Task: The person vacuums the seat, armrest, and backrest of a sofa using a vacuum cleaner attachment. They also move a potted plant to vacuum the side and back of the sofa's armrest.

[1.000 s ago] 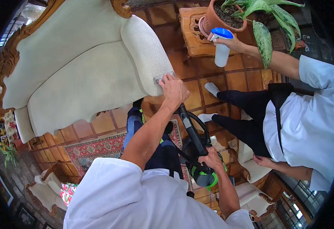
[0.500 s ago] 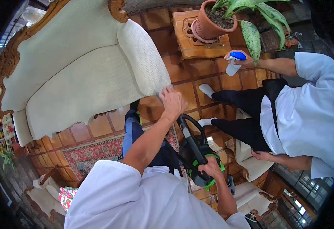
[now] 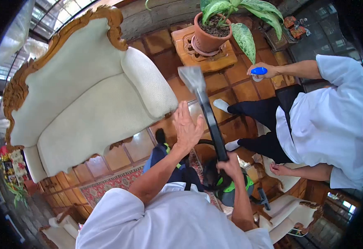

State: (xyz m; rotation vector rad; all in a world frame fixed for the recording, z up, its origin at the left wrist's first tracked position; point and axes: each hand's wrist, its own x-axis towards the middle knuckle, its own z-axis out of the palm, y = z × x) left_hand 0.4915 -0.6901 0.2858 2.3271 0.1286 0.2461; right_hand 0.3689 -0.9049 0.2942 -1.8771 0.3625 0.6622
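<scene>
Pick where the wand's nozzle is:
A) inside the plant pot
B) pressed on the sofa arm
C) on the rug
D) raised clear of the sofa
D: the nozzle shows apart from the sofa arm, floor tiles behind it, the wand gripped by the right hand.

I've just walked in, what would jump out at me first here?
The big cream sofa with its carved wooden frame fills the left. In the middle the right hand grips a black wand with a clear nozzle, the left hand open beside it. At right a co-worker holds a blue-capped spray bottle.
</scene>
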